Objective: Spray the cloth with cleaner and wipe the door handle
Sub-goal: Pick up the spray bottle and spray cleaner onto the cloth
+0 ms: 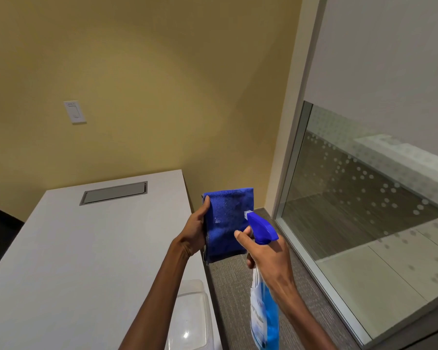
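Observation:
My left hand (194, 229) holds a folded blue cloth (225, 223) upright by its left edge, just past the table's right side. My right hand (268, 256) grips a spray bottle (264, 322) of blue cleaner around the neck, index finger at the trigger. Its blue spray head (261, 227) has its white nozzle pointed at the cloth, almost touching it. A paler wet-looking patch shows on the cloth near the nozzle. No door handle is in view.
A white table (74, 261) with a metal cable hatch (114, 193) fills the lower left. A clear plastic container (190, 317) sits at its near right edge. A glass partition (364, 198) with frosted dots stands on the right, yellow wall with a light switch (75, 112) behind.

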### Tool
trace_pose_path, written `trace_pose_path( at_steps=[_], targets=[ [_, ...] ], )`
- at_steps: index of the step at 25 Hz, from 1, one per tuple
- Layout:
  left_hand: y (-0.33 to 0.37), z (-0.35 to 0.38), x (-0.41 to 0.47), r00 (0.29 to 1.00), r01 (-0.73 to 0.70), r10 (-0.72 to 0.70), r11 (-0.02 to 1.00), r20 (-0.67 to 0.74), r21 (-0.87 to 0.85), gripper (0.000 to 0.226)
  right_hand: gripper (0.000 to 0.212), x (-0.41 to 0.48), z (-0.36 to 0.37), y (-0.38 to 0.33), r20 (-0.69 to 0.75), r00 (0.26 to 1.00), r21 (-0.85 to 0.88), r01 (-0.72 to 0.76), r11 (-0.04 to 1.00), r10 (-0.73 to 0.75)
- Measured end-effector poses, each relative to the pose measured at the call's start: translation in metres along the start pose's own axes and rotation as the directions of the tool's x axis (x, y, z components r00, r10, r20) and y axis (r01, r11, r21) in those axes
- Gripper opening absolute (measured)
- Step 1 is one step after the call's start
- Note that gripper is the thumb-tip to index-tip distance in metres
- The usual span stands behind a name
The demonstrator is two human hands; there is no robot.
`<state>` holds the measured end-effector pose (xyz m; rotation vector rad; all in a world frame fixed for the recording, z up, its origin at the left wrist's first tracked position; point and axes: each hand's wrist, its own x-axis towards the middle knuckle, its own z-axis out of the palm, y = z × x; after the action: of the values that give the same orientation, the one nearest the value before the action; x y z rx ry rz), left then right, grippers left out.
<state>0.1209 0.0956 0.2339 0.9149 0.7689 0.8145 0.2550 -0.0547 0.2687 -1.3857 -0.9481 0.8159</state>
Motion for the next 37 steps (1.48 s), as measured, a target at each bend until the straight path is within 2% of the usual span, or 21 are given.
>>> trace_pose_path(
  at_steps=[7,15,21,27,31,37],
  targets=[
    [0.002,-0.006,0.001,1.000,0.000,0.000,1.000,-0.020,0.004,0.050,0.031,0.002,-0.014,-0.002,-0.010,1.000,-0.053,-0.022,0.998,0.022],
    [0.002,-0.018,0.002,1.000,-0.022,0.021,0.999,-0.022,-0.044,0.045,0.019,0.011,-0.036,0.000,-0.081,0.996,-0.073,-0.037,0.997,0.031],
    [0.000,-0.016,0.004,1.000,-0.007,0.008,0.999,-0.010,0.041,0.050,0.027,0.015,-0.029,0.001,-0.118,0.991,-0.083,-0.067,0.994,0.057],
    [0.000,-0.012,0.002,1.000,0.020,-0.019,0.991,-0.007,0.132,0.059,0.025,0.005,-0.004,-0.002,0.042,0.999,-0.052,-0.012,0.999,0.014],
    [0.001,-0.018,-0.003,1.000,0.017,-0.016,0.994,-0.012,0.106,0.053,0.030,0.004,0.014,0.002,0.081,0.997,-0.042,0.000,0.999,0.004],
    [0.006,-0.046,-0.020,0.991,0.000,0.016,0.993,-0.135,0.115,0.050,0.009,0.007,0.031,0.017,0.245,0.969,0.150,-0.046,0.988,0.008]
  ],
)
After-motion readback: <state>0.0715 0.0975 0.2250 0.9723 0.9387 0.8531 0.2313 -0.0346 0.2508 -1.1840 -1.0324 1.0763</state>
